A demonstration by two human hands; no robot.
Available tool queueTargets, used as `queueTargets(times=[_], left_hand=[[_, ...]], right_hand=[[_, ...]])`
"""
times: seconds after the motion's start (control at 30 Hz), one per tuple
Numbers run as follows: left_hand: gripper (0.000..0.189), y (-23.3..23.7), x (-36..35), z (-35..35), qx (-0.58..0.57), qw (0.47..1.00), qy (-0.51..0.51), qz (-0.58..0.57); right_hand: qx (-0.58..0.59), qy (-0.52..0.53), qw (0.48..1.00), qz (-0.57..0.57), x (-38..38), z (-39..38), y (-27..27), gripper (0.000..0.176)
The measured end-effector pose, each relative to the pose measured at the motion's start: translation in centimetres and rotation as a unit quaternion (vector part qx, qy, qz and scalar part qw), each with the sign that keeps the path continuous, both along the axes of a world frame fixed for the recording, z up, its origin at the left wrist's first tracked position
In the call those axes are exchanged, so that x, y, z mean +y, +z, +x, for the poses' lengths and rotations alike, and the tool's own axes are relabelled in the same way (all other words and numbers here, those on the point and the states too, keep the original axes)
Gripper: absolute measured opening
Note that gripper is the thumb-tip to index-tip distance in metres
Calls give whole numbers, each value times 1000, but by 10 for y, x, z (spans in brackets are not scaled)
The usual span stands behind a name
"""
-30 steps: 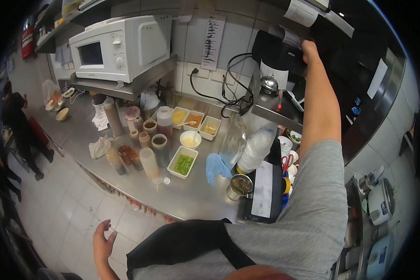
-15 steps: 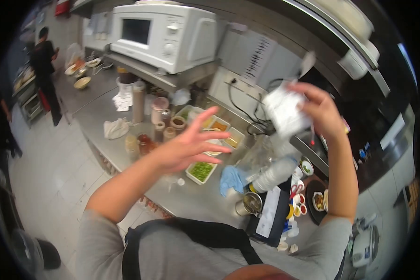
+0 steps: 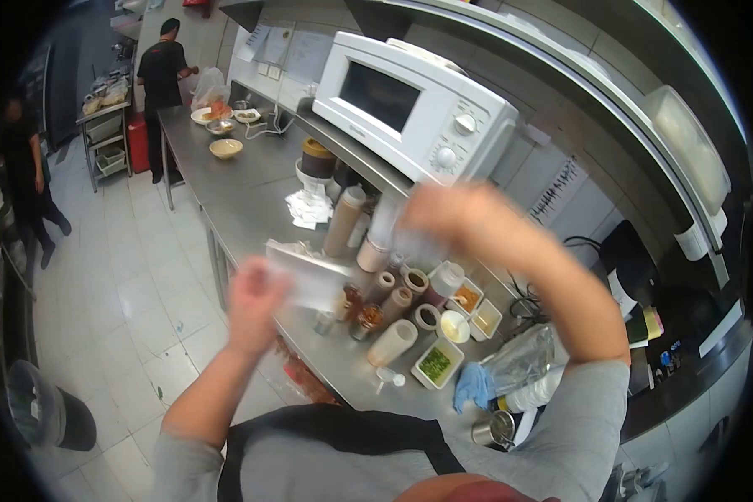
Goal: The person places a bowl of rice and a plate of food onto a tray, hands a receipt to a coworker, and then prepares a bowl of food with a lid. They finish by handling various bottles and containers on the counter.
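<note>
My left hand (image 3: 255, 303), blurred, is closed on the edge of a flat white sheet (image 3: 309, 280), perhaps paper. It is held over the front edge of the steel counter. My right hand (image 3: 452, 216) is raised in front of the microwave shelf, smeared by motion. Beneath its fingers hangs a blurred whitish thing (image 3: 393, 230), seemingly gripped; its kind is not clear. Below both hands stand several sauce bottles, among them a pale squeeze bottle (image 3: 393, 343) and a tall brown one (image 3: 344, 221). A white tub of chopped greens (image 3: 435, 365) sits to their right.
A white microwave (image 3: 410, 109) stands on a shelf above the counter (image 3: 259, 180). Crumpled white paper (image 3: 309, 207), a blue cloth (image 3: 473, 383) and a metal cup (image 3: 495, 428) lie on the counter. Two people are at the left; a dark bin (image 3: 50, 410) stands on the floor.
The view has swung left. My left hand, open and spread before, now grips a white sheet. My right hand has moved from the right side to near the microwave shelf with something white.
</note>
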State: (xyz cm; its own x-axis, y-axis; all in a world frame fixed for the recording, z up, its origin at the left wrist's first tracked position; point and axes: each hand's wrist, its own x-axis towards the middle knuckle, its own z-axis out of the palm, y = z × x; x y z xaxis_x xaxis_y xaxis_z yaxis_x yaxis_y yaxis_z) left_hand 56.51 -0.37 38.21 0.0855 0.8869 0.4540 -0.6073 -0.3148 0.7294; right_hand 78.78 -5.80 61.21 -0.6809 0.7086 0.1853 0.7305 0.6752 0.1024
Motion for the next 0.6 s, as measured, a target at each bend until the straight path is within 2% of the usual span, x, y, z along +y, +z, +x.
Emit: queueTargets(times=[0.07,0.1,0.13,0.17,0.2,0.23,0.27,0.3,0.33,0.37,0.4,0.43,0.5,0.53,0.57,0.6], left_hand=[[14,-24,21,-67,-5,995,91,-42],[15,-35,19,-95,12,987,149,-64],[15,-47,15,-122,28,974,207,-85],[14,-74,14,-149,45,958,260,-116],[13,-112,10,-178,64,937,310,-147],[14,-159,4,-212,140,920,313,-191],[15,-217,-6,-246,216,895,312,-234],[17,-288,-19,-274,245,863,337,-285],[16,-356,-46,-298,346,799,412,-270],[15,-404,-80,-318,410,750,395,-338],[14,-409,-124,-320,469,700,386,-376],[12,-469,-167,-341,470,677,394,-406],[8,-500,-252,-354,522,585,336,-522],[7,-499,-287,-355,584,535,278,-544],[7,-500,-311,-357,689,482,203,-502],[9,-495,-325,-351,792,429,145,-409]], right_hand=[[228,-32,970,75,68,28,61,16],[222,-11,941,253,106,59,91,16],[246,-49,887,387,127,71,113,20],[264,-102,835,471,153,104,136,24],[268,-184,805,496,166,129,149,25],[269,-266,769,515,177,151,158,26],[327,-281,762,483,190,175,161,27],[384,-295,752,448,204,200,161,28],[438,-309,738,410,212,211,158,29],[433,-315,737,411,214,211,156,29],[428,-320,737,413,215,209,154,29],[424,-324,738,413,217,207,153,30],[325,-363,724,488,224,222,168,30],[342,-372,712,488,228,227,177,30],[342,-345,701,522,241,243,188,29],[300,-374,693,539,228,217,185,28]])
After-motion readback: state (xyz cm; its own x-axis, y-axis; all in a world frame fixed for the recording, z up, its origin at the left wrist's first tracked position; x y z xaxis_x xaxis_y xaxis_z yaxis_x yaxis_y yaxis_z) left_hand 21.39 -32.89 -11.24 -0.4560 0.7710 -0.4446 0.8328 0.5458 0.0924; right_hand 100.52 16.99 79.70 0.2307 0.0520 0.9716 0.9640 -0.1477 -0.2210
